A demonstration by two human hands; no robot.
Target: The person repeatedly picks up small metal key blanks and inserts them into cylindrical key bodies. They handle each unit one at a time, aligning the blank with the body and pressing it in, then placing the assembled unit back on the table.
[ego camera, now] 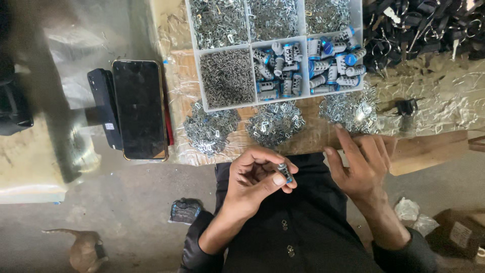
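My left hand is closed around a small grey cylinder with a blue end, pinched between thumb and fingers above my dark-clothed lap. My right hand rests with fingers spread at the wooden table edge, its fingertips near a pile of small shiny metal clips. Two more clip piles lie along the table edge. Behind them stands a clear compartment tray holding grey-and-blue cylinders, small metal pins and more clips.
A dark phone and a black box lie left of the tray. A heap of black parts fills the far right. A black clip sits on crinkled plastic sheet. Scraps and a cardboard box lie on the floor.
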